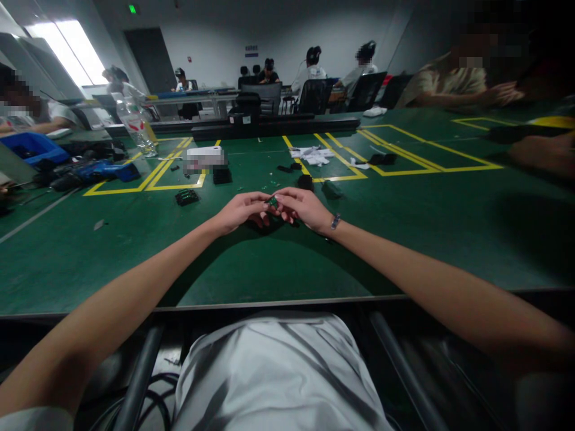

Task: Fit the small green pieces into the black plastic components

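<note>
A small green piece that looks like a circuit board (272, 202) is pinched between the fingertips of both hands, just above the green table. My left hand (242, 211) closes on its left side, and my right hand (305, 208) closes on its right side and wears a bracelet at the wrist. The fingers cover part of the piece. Just beyond the right hand lie a small black part (305, 182) and a dark, see-through-looking piece (331, 190). Left of the left hand sits a black tray-like holder with green pieces (186, 197).
Yellow tape outlines mark the green table (251, 269). Farther back are a white box (210, 157), crumpled white paper (312, 155) and a plastic bottle (135, 127). A blue tool (96, 172) and a blue bin (33, 148) are at left. Other people sit around the room.
</note>
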Available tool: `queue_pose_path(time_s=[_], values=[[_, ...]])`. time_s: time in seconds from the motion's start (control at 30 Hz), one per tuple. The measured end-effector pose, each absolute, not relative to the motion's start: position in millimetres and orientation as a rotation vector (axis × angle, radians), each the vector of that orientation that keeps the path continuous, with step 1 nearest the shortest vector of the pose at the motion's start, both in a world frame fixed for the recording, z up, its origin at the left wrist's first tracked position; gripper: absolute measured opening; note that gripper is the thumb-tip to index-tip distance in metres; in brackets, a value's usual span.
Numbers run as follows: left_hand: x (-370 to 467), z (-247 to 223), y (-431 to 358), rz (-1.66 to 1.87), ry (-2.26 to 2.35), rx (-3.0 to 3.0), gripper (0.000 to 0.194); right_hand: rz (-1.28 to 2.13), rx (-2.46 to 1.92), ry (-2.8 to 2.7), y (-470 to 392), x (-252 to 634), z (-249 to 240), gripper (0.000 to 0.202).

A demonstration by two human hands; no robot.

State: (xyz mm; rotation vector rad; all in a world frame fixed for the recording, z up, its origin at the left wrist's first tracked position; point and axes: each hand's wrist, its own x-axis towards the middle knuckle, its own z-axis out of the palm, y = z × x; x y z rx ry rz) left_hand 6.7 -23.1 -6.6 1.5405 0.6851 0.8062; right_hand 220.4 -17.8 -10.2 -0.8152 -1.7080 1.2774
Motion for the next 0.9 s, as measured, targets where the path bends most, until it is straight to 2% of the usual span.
queue_pose_path(time_s=[0.23, 0.43, 0.9], values=[[7.6, -8.7, -25.4, 0.837, 0.649, 1.514, 0.044, 1.455, -0.732, -1.608, -23.8, 220.1, -7.7, 0.042], [11.1, -8.9, -28.8, 0.850, 0.600, 1.578, 0.037, 1.601, -0.694, -1.407, -32.7, 213.6, -3.2, 0.045], [18.9, -3.7, -35.7, 0.803, 0.715, 1.736, 0.029, 1.570, -0.712, -1.413, -32.9, 212.8, -5.0, 0.046]])
